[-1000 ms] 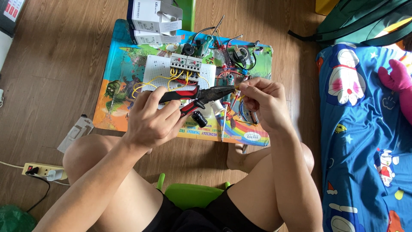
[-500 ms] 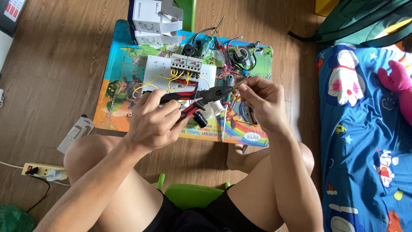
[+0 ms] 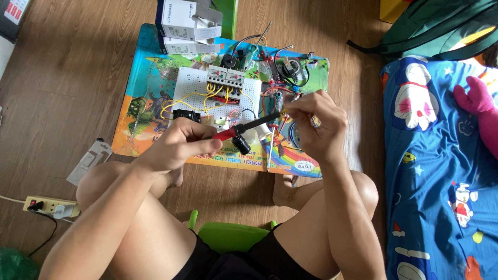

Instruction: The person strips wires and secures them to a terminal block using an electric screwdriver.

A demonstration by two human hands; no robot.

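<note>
The left hand [image 3: 179, 142] is wrapped around the red and black handles of a pair of pliers [image 3: 244, 129], gripping them shut, with the tool's dark nose reaching up and to the right toward the other hand. The right hand [image 3: 316, 127] has its thumb and forefinger pinched together on a thin wire [image 3: 281, 111] right at the tip of the pliers; the wire is so fine that it is hard to tell whether the nose actually bites it or only touches it. Both hands hover just above a low worktop [image 3: 140, 83] covered with a bright cartoon picture sheet.

On the worktop, under and behind the hands, lies a white perforated board [image 3: 192, 88] with yellow wires [image 3: 207, 101] looping across it and a row of grey switch blocks [image 3: 225, 78] fixed near its top edge. A small black cylinder [image 3: 241, 145] sits just below the pliers. A tangle of loose wires and small parts [image 3: 282, 70] fills the far right corner of the worktop, and two white cardboard boxes [image 3: 181, 23] stand at the far edge.

On the wooden floor to the left lie a power strip [image 3: 49, 206] and a flat white packet [image 3: 89, 161]. A blue printed blanket [image 3: 441, 171] spreads to the right, with a pink plush toy [image 3: 480, 101] on it. A green stool [image 3: 231, 236] shows between the person's bare knees.
</note>
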